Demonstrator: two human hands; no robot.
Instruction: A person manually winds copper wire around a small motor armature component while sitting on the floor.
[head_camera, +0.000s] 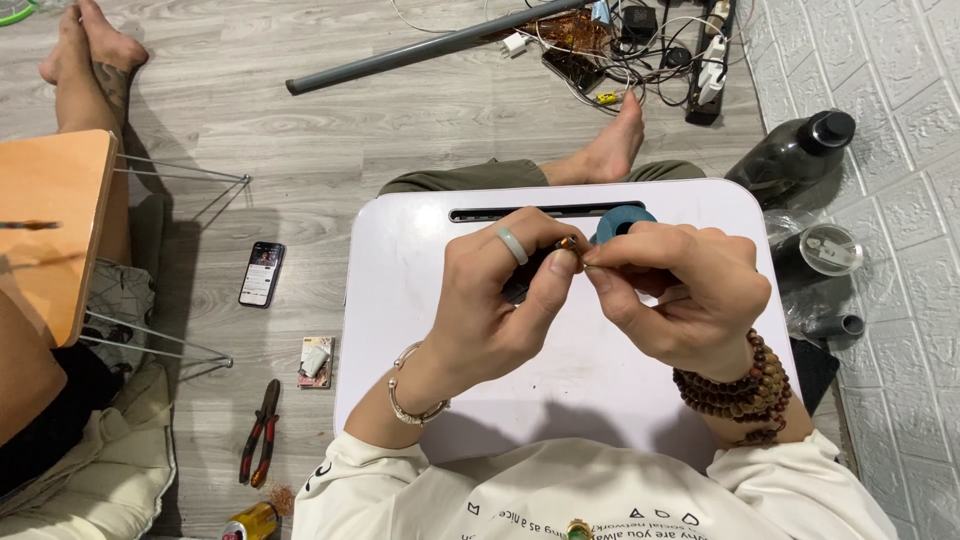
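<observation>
Now my left hand (500, 300) and right hand (680, 295) pinch a tiny copper bit (568, 243) together over the far side of the white bench (400, 330), by the blue ring (620, 222).

I see a white lap table (420, 300) with a dark slot (540, 212) along its far edge, standing on grey wood-look floor (300, 130) directly beneath my pinching fingertips. On the floor well left of the grip lie a phone (262, 273), a small packet (316, 361) and red-handled pliers (260, 432). Beyond the grip lie a grey pipe (420, 48) and tangled cables (640, 50); right of it, a dark bottle (795, 152).
</observation>
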